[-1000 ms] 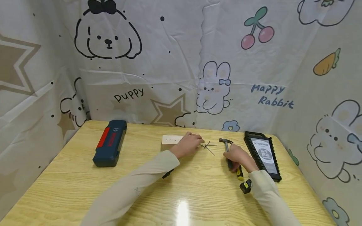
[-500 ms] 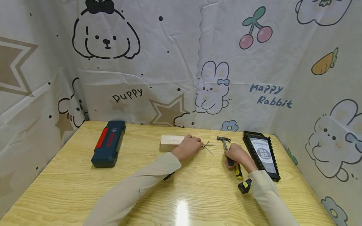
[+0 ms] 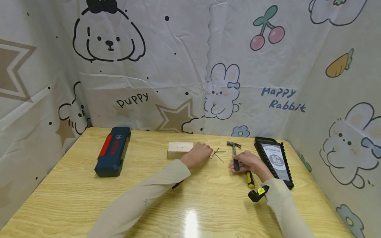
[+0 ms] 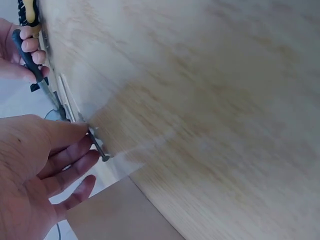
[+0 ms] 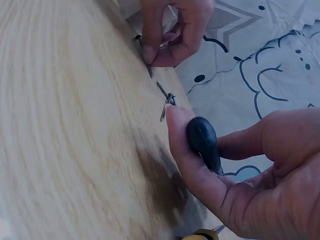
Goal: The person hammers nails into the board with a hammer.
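In the left wrist view the left hand pinches a nail between thumb and fingertips, just above the table and beside the wooden block. The right hand grips the black handle of a hammer, seen end-on in the right wrist view. From the head view, the hammer's head points away from the person. Several loose nails lie crossed between the two hands. A row of several small holes runs along the top of the pale block.
A blue and red case lies at the left. On the right are a black-framed case, a yellow and black handle and a black and yellow object near the right wrist. Printed cloth hangs behind the table.
My right hand has moved slightly left and turned, lifting the hammer's handle clear of the yellow and black one. The left hand has barely moved; the head view has shifted slightly.
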### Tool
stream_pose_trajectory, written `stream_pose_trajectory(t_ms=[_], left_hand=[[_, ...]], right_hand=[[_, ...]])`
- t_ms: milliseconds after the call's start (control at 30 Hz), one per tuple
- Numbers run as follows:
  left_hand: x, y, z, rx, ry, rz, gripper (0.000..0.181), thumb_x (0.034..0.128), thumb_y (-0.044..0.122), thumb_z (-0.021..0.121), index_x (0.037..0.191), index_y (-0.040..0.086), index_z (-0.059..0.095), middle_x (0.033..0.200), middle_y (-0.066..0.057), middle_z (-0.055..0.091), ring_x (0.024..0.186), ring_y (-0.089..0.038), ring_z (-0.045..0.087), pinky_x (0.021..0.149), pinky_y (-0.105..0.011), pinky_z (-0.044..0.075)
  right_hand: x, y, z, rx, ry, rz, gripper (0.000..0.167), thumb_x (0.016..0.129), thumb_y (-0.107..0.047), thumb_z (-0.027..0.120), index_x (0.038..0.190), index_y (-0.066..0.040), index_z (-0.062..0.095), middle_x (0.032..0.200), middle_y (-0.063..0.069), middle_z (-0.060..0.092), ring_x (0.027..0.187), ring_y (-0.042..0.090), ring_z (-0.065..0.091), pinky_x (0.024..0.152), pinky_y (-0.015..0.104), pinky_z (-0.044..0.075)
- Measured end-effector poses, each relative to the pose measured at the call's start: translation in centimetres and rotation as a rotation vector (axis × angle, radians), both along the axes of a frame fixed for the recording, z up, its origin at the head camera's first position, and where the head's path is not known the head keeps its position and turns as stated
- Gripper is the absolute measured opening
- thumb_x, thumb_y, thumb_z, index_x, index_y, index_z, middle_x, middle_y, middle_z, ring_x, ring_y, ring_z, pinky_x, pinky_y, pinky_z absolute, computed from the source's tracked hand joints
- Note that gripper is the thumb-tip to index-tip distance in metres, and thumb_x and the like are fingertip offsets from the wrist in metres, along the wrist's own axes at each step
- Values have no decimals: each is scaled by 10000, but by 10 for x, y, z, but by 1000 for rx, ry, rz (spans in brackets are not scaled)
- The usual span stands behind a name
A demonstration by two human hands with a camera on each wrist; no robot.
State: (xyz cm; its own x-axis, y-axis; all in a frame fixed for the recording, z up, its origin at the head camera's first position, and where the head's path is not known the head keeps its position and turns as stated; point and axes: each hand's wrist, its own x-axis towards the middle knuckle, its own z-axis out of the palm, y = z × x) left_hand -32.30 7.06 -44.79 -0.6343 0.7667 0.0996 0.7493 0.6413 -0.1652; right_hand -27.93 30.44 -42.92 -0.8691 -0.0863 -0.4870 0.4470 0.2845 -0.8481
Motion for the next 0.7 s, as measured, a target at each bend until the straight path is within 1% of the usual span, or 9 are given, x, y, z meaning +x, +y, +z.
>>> stream_pose_trajectory(t_ms=[167,267,333,367,433,500,600,633,700], left_hand=[[0,-2,1,-33,7,-25,152,1058,61,607,1071,112,750,1036,-28,756,919,-183,705,817,-339,563],[0,-4,2,-9,9,-35,158,1067,66,594,1024,117,737,1007,-25,756,889,-180,701,789,-341,546],[-1,-6,2,47,10,-52,164,1069,60,584,985,114,714,953,-29,752,823,-171,694,744,-330,539],[-1,-7,2,90,4,-61,151,1068,66,586,982,113,702,933,-27,748,794,-160,686,724,-320,535],[-1,-10,4,183,-25,-82,119,1075,82,572,1001,103,664,886,-28,728,709,-144,646,665,-292,520],[-1,-13,6,273,-55,-106,83,1091,104,544,1049,86,613,839,-37,698,637,-134,589,606,-273,501],[-1,-19,15,354,-109,-116,73,1112,111,506,1127,69,564,832,-57,679,606,-150,553,560,-281,488],[-1,-21,18,369,-123,-114,82,1114,109,503,1138,65,568,850,-64,689,622,-156,574,570,-290,501],[-2,-26,24,399,-159,-108,108,1108,105,526,1154,50,606,920,-76,722,708,-169,646,637,-305,550]], right_hand=[[-2,5,-3,-28,3,-11,397,1117,-96,425,1322,238,483,839,63,756,714,123,744,731,291,647],[-3,7,-6,-21,8,-1,387,1116,-96,425,1321,228,483,832,52,756,706,116,740,723,290,647],[-3,7,-7,-12,8,3,370,1116,-100,428,1318,206,483,832,48,755,705,112,737,721,290,646],[-2,8,-7,-7,8,6,362,1116,-101,429,1316,197,482,835,46,753,704,110,735,722,290,646],[-2,8,-7,5,11,16,349,1117,-104,426,1302,185,489,841,39,747,707,105,731,720,287,645],[-1,8,-7,3,13,5,328,1118,-113,428,1267,167,513,836,33,732,703,102,721,708,278,641],[-1,9,-7,-67,12,-15,305,1128,-124,405,1212,145,523,826,25,681,697,82,670,680,239,614],[-2,9,-8,-109,7,-30,292,1131,-123,395,1197,134,519,825,25,656,692,77,643,665,224,594],[-2,10,-9,-184,-5,-60,254,1138,-123,375,1179,96,497,827,18,610,682,68,583,634,196,547]])
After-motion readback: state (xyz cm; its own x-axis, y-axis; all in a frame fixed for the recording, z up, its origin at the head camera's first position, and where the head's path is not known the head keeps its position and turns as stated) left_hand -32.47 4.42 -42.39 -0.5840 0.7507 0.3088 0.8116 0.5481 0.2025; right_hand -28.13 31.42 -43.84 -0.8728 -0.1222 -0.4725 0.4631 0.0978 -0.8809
